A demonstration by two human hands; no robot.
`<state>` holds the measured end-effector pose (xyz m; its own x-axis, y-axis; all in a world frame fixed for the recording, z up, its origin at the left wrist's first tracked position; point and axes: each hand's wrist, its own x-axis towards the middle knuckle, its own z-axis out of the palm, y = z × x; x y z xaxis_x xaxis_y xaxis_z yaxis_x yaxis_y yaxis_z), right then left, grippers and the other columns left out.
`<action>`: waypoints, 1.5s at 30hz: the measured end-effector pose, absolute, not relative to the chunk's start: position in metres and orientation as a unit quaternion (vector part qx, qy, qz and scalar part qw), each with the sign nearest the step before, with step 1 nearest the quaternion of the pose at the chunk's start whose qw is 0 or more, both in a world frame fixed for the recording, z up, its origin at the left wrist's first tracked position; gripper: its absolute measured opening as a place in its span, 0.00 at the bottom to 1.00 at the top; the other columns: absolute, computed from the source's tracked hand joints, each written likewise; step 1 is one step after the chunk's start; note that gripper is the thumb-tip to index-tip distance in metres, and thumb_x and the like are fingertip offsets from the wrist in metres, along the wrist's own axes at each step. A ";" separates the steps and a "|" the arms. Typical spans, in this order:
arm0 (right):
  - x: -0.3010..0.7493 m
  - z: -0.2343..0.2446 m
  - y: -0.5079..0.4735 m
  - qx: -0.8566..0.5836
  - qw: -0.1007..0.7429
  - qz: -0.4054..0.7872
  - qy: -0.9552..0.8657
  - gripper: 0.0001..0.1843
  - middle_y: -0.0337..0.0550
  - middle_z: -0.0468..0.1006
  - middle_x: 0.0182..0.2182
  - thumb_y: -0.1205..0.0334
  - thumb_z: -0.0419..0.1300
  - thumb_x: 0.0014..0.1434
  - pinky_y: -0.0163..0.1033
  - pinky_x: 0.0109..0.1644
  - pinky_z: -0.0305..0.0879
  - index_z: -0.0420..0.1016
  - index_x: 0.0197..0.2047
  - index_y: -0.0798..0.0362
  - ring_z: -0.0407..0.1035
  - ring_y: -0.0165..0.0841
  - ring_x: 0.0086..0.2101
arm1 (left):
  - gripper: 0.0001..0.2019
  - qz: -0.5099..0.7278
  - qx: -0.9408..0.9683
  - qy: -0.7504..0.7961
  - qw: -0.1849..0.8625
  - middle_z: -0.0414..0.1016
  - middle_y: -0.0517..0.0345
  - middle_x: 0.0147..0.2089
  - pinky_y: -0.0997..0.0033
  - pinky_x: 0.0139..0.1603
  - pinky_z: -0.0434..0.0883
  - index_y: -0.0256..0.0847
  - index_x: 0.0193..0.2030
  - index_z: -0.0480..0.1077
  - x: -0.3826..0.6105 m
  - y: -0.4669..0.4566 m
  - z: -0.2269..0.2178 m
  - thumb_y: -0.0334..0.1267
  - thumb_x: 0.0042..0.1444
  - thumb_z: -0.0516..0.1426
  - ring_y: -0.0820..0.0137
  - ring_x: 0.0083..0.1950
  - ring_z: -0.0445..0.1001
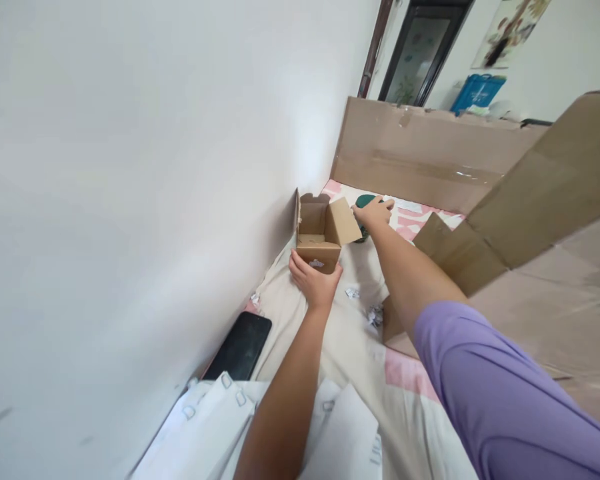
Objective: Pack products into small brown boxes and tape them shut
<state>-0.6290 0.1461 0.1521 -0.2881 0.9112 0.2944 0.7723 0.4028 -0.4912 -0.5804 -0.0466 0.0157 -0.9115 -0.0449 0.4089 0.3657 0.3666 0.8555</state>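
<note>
A small open cardboard box (319,257) sits against the wall, its flaps raised and its inside facing up. My left hand (314,280) grips the near end of this box, fingers on the left side and thumb on the right. Just right of the box, my right hand (375,212) is closed around a dark green rounded object (364,200), with a darker lower part showing under the hand. My fingers and palm cover much of it, so its exact kind is not clear. Two crumpled bits of paper (375,315) lie on the cloth nearer to me.
A white wall (155,167) runs along the left. Large cardboard panels (430,150) stand at the back and right. A black phone (243,347) lies by the wall, with white papers (205,427) in front. A pink and cream cloth (350,360) covers the surface.
</note>
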 end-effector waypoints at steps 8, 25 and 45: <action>-0.575 0.128 0.029 -0.492 0.242 0.085 -0.832 0.50 0.72 0.50 0.66 0.55 0.68 0.55 0.59 0.58 0.64 0.48 0.74 0.56 0.62 0.59 0.59 | 0.63 -0.583 -0.118 -0.790 0.147 0.48 0.22 0.73 0.55 0.75 0.54 0.24 0.75 0.34 -0.589 -0.064 0.021 0.47 0.45 0.71 0.47 0.77 0.49; -0.339 0.078 -0.130 0.039 0.115 0.107 -0.987 0.33 0.67 0.58 0.70 0.55 0.56 0.67 0.62 0.73 0.50 0.64 0.69 0.66 0.45 0.56 0.72 | 0.64 -0.630 -0.158 -0.742 0.168 0.46 0.33 0.75 0.53 0.76 0.52 0.41 0.77 0.32 -0.598 -0.056 0.000 0.40 0.43 0.73 0.52 0.79 0.46; -0.316 0.010 -0.183 -0.039 0.107 0.269 -0.956 0.35 0.69 0.59 0.70 0.79 0.49 0.62 0.62 0.74 0.52 0.55 0.73 0.71 0.48 0.50 0.72 | 0.60 -0.617 -0.213 -0.740 0.165 0.44 0.35 0.75 0.58 0.78 0.50 0.42 0.77 0.30 -0.601 -0.052 -0.002 0.32 0.50 0.69 0.59 0.78 0.46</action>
<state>-0.3159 -0.1835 0.0101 -0.9739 0.1328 0.1840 0.0172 0.8517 -0.5238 -0.6013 -0.0517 -0.0020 -0.8544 0.1115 0.5076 0.5193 0.1484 0.8416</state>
